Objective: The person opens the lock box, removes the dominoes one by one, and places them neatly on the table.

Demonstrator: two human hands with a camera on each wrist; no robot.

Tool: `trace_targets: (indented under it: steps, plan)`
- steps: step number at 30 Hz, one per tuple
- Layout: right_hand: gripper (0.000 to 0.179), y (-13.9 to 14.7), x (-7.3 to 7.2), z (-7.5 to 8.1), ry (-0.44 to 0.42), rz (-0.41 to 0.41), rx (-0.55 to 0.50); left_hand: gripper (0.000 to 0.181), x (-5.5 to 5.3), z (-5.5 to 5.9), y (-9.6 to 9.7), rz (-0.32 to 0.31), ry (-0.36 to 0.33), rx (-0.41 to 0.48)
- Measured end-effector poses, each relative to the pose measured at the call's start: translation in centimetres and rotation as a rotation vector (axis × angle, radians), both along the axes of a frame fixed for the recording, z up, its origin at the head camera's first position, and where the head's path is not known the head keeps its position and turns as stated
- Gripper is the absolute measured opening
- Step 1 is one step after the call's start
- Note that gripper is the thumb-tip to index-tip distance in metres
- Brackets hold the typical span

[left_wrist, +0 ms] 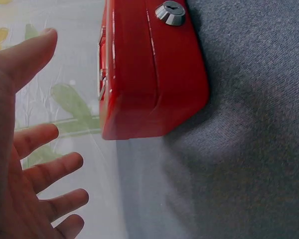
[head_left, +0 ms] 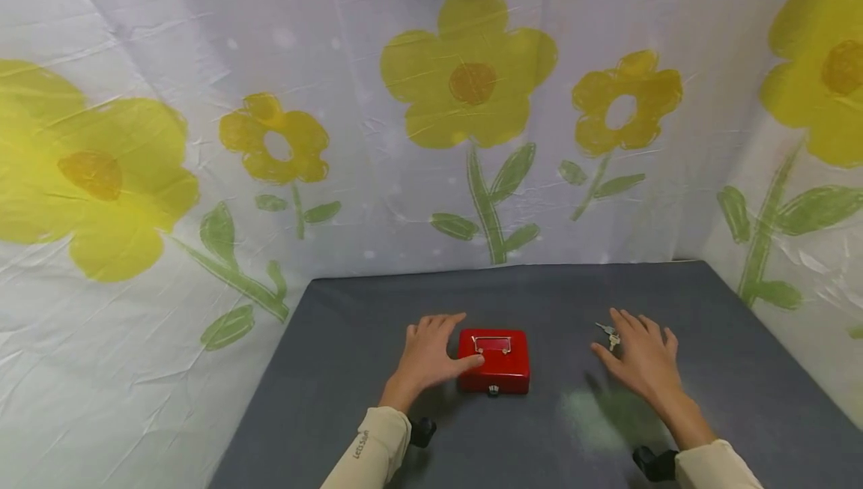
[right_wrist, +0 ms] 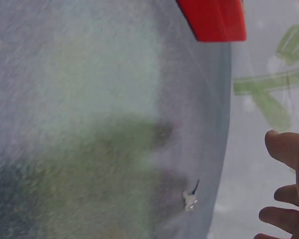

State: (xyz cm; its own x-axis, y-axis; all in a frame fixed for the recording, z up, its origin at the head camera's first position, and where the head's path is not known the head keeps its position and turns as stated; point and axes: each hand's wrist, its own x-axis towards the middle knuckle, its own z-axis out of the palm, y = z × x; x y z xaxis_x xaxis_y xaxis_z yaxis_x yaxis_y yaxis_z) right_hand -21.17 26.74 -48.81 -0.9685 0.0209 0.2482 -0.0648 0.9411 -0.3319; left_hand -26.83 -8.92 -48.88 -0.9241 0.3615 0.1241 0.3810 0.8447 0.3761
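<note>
A red cash box [head_left: 495, 369] with a fold-down handle [head_left: 493, 344] on its lid sits on the dark grey table. Its silver key lock [left_wrist: 171, 13] faces the person. My left hand [head_left: 429, 350] hovers at the box's left side, fingers spread, the thumb in front of part of the lid in the head view. To the right of the box lies a small bunch of keys [head_left: 612, 337], also visible as keys [right_wrist: 190, 200] in the right wrist view. Just beside and above them is my right hand [head_left: 643, 354], its fingers spread and holding nothing.
The grey cloth-covered table [head_left: 526, 444] ends at a white backdrop [head_left: 377, 204] printed with yellow flowers. Dark straps with wrist cameras [head_left: 423, 433] sit at both cuffs. A pale greenish patch of light [head_left: 593, 418] falls on the cloth before the right hand.
</note>
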Motion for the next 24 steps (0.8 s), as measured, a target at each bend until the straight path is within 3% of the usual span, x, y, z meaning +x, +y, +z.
trace_targets:
  steps: [8, 18, 24]
  plan:
    - [0.076, 1.2, 0.1, -1.0, -0.03, -0.022, -0.018, 0.09, 0.0, -1.0, 0.2, -0.012, -0.043, -0.022]
    - [0.071, 1.3, -0.2, -1.8, -0.094, -0.056, -0.055, 0.093, 0.0, -2.3, 0.5, -0.048, -0.108, 0.02]
    - [0.065, 1.5, -0.6, -2.8, -0.089, -0.09, -0.079, 0.095, 0.2, -2.7, 0.8, -0.056, -0.124, 0.05]
